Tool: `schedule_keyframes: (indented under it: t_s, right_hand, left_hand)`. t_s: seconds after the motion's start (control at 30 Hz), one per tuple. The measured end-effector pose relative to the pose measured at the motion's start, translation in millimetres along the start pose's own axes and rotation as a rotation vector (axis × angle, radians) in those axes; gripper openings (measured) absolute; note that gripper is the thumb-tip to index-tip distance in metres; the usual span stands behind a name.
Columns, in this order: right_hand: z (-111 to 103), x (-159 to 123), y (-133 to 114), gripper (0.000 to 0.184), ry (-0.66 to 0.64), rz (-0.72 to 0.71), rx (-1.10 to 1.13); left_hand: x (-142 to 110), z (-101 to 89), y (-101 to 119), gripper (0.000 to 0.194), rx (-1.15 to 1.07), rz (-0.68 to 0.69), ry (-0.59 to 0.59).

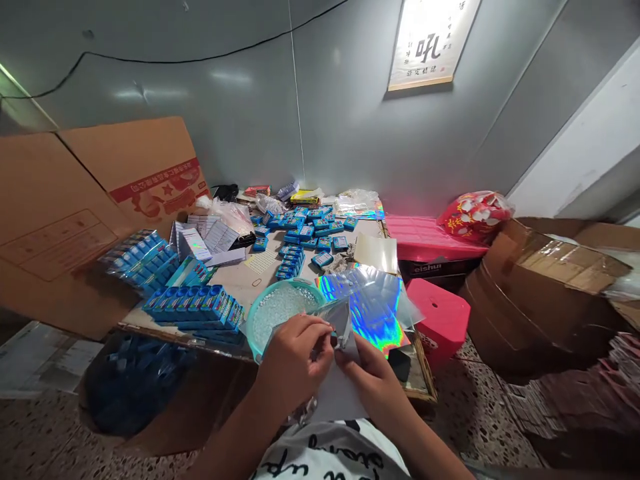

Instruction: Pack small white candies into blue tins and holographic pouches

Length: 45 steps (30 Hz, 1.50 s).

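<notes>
My right hand grips a white sheet by its right edge, close to my body. At the sheet's top, a shiny, clear-looking flap stands up. My left hand is closed, thumb and fingertips drawn together at the flap's lower corner; what they pinch is too small to make out. Just beyond my left hand, a turquoise basin holds many small whitish pieces. A shiny rainbow-coloured sheet lies beyond my right hand.
Small blue boxes lie scattered at the table's back. Blue packs stand in rows at the left, before a large cardboard box. A pink stool and an open carton stand right. A bin bag sits below left.
</notes>
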State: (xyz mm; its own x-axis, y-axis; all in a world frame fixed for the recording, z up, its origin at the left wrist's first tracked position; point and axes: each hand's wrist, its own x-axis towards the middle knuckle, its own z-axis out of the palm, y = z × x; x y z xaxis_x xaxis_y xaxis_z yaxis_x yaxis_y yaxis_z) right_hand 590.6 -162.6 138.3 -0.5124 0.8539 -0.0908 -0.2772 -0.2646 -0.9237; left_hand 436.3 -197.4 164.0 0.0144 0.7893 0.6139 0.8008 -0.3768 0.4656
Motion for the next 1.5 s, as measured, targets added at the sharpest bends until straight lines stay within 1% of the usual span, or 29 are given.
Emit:
schedule_keyframes:
  t_s: [0.13, 0.3, 0.37, 0.47, 0.57, 0.67, 0.8, 0.9, 1.0, 1.13, 1.23, 1.37, 1.5]
  right_hand:
    - [2.0, 0.2, -1.4, 0.031, -0.003, -0.017, 0.015]
    - [4.5, 0.5, 0.0, 0.03, -0.03, -0.005, 0.0]
    - [4.7, 0.4, 1.6, 0.03, -0.033, -0.004, 0.001]
    - [3.5, 0.0, 4.2, 0.033, -0.051, 0.004, -0.017]
    - [1.6, -0.5, 6.9, 0.034, -0.07, 0.013, -0.059]
    - [0.9, -1.3, 8.9, 0.035, -0.084, 0.028, -0.072]
    - [2.4, -1.4, 10.8, 0.036, -0.11, 0.04, -0.044]
    - [3.0, -0.5, 12.3, 0.034, -0.108, 0.054, -0.037]
    - [2.8, 0.7, 13.5, 0.033, -0.099, 0.082, -0.018]
    - [3.8, 2.4, 12.8, 0.032, -0.108, 0.085, -0.016]
    - [5.5, 4.3, 11.6, 0.031, -0.121, 0.077, -0.008]
    - [4.8, 7.6, 12.6, 0.031, -0.146, 0.074, -0.016]
    - [2.7, 10.6, 14.2, 0.033, -0.133, 0.078, -0.065]
  left_hand:
    - [-3.3, -2.5, -0.7, 0.019, -0.013, -0.042, -0.038]
    - [-9.9, -5.5, -2.2, 0.018, -0.043, -0.057, -0.046]
    - [-11.0, -8.0, -2.6, 0.016, -0.072, -0.084, -0.062]
    - [-10.6, -14.1, -4.4, 0.011, -0.177, -0.175, -0.138]
    - [-10.7, -20.0, -9.0, 0.016, -0.313, -0.24, -0.206]
    - [-12.8, -23.2, -15.3, 0.021, -0.338, -0.2, -0.211]
    - [-14.7, -26.2, -18.9, 0.025, -0.216, -0.073, -0.218]
    - [-14.1, -28.8, -16.2, 0.026, -0.16, -0.057, -0.23]
    - [-12.3, -30.7, -13.3, 0.026, -0.202, -0.124, -0.236]
    - [-7.9, -32.7, -13.8, 0.023, -0.369, -0.283, -0.288]
    - [-4.4, -34.1, -17.0, 0.021, -0.479, -0.369, -0.318]
    - [-2.9, -36.0, -21.7, 0.02, -0.555, -0.407, -0.308]
    - [-3.7, -38.7, -25.1, 0.019, -0.605, -0.428, -0.322]
